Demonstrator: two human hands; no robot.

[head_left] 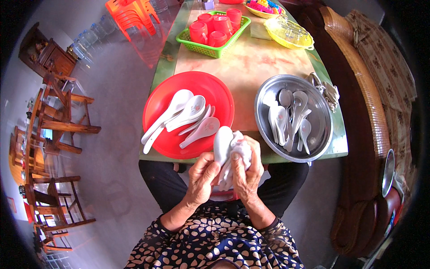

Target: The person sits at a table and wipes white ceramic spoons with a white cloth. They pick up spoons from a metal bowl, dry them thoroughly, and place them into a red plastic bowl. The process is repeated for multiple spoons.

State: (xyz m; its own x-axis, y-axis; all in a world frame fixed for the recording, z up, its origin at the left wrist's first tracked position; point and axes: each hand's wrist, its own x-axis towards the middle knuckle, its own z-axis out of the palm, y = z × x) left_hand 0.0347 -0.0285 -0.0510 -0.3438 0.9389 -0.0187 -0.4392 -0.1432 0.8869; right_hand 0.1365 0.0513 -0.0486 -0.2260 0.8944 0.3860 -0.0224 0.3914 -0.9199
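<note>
My left hand (201,177) grips a white ceramic soup spoon (221,145) over my lap, bowl end up. My right hand (247,172) presses a white cloth (239,148) around the spoon. Just beyond, on the table's near edge, a red round plate (215,92) carries several white spoons (190,114). To its right a round metal basin (322,116) holds several more white spoons (286,121).
Farther up the table (246,62) stand a green basket (215,51) of red cups, a yellow basket (289,33) and a bowl of coloured items (264,8). A crumpled cloth (329,92) lies by the basin. Wooden chairs (58,121) stand left, a wicker sofa (371,89) right.
</note>
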